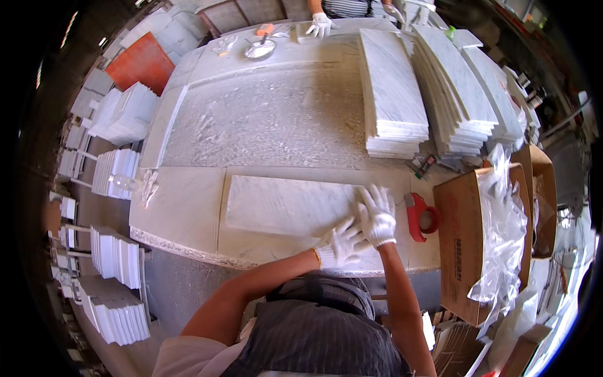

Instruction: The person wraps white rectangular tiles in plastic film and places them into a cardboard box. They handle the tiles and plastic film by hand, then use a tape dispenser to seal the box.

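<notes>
A long white marble slab (282,202) with faint grey veins lies flat on the near part of the worktable. My right hand (378,220), in a white knit glove, rests stretched out over the slab's right end. Close beside it, my left hand (340,244), gloved the same way, has its fingers spread at the slab's near edge, slightly smeared by motion. Neither hand holds anything. Just right of my right hand is a red tape dispenser (416,217).
Stacked marble slabs (394,94) stand at the back right. An open cardboard box (457,245) with clear plastic sits at the right edge. A metal bowl (260,49) and a co-worker's gloved hand (321,25) are at the far side. A plastic bottle (124,182) lies left.
</notes>
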A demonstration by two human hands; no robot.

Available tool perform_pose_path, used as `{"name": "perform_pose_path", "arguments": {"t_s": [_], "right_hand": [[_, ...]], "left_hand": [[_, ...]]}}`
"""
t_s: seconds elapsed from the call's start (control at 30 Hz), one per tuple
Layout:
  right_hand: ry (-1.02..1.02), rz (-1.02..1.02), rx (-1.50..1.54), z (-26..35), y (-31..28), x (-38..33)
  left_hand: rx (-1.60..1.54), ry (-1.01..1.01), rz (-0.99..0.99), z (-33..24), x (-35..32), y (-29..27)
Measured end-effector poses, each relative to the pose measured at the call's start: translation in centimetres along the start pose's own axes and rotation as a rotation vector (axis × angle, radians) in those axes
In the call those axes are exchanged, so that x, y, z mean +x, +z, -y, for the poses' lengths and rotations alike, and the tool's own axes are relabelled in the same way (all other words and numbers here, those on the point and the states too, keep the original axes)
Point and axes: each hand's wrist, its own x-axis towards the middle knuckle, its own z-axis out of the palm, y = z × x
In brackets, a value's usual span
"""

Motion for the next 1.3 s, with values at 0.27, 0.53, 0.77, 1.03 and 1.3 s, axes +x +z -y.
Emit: {"name": "perform_pose_path", "arguments": {"t_s": [0.27, 0.53, 0.77, 1.03, 1.3], "right_hand": [[0.111, 0.032, 0.075, -1.2, 1.0, -3.5], [0.077, -0.015, 0.127, -1.1, -0.1, -3.4], [0.123, 0.028, 0.167, -0.7, -0.8, -3.7], [0.139, 0.043, 0.150, -1.2, -1.0, -3.7], [0.109, -0.035, 0.153, -1.7, -1.5, -3.4]], "left_hand": [[1.288, 0.539, -0.562, -5.7, -4.2, -1.2], [1.928, 0.072, -1.191, -8.1, -11.0, -14.8], [1.457, -0.328, -1.523, -10.8, -16.8, -21.6], [1.732, 0.578, -0.967, -17.0, 1.6, -8.2], [1.937, 0.976, -0.010, -25.1, 19.9, 6.6]]}}
